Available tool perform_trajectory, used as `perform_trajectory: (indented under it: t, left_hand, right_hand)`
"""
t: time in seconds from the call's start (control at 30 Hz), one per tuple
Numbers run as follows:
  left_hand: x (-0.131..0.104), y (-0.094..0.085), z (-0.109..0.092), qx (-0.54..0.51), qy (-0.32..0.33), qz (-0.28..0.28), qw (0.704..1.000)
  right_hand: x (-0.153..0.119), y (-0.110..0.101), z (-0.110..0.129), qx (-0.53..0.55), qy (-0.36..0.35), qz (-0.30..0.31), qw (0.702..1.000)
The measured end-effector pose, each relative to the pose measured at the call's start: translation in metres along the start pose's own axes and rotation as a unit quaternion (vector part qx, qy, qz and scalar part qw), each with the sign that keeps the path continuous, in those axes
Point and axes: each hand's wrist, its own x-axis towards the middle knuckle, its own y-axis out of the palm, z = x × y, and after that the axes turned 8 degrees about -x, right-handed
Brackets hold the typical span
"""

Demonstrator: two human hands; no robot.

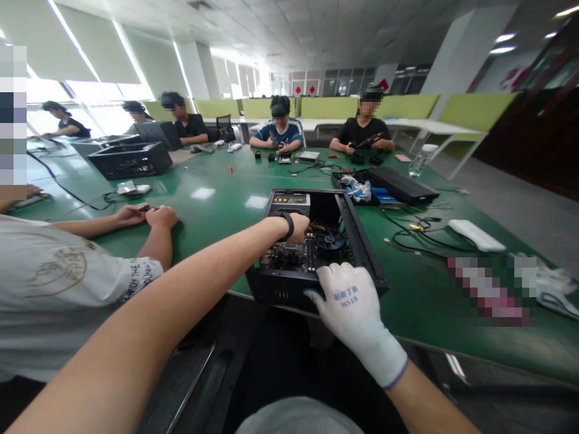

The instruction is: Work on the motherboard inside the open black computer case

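On the green table before me lies a black computer case [277, 288], its side open upward. Bare, with a black band at the wrist, my left hand [298, 229] reaches inside over the motherboard [289, 252]. Its fingers are curled, and their tips and anything in them are hidden. A round black cooling fan [330, 240] sits just right of that hand, and the power supply [289, 199] is at the far end. My right hand [348, 296], in a white work glove, grips the near edge of the case, fingers over the rim and thumb outside.
At my left, a person in a white shirt [81, 274] handles something small. Several people sit across the table [212, 208]. Other dark cases [131, 160] stand far left. To the right are a black panel [400, 184], loose cables [407, 232], a white item [476, 235] and gloves [554, 286].
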Motion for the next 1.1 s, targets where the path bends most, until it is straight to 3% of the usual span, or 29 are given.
perform_trajectory:
  t: [0.2, 0.37, 0.53, 0.83, 1.1]
  left_hand:
    - [0.016, 0.011, -0.014, 0.065, -0.030, 0.099, 0.993]
    - [0.043, 0.039, -0.003, 0.069, -0.052, 0.123, 0.989]
    - [0.056, 0.054, 0.012, 0.045, -0.066, 0.120, 0.990]
    - [0.075, 0.066, 0.020, 0.061, -0.079, 0.124, 0.987]
    - [0.079, 0.073, 0.029, 0.019, -0.090, 0.087, 0.992]
  right_hand:
    - [-0.026, -0.008, 0.003, 0.033, 0.000, -0.009, 0.999]
    - [-0.030, -0.008, 0.002, 0.051, 0.004, -0.008, 0.999]
    - [-0.030, -0.007, 0.001, 0.064, 0.007, -0.003, 0.998]
    - [-0.032, -0.006, 0.001, 0.067, 0.008, -0.009, 0.998]
    - [-0.030, -0.006, 0.002, 0.063, 0.006, -0.017, 0.998]
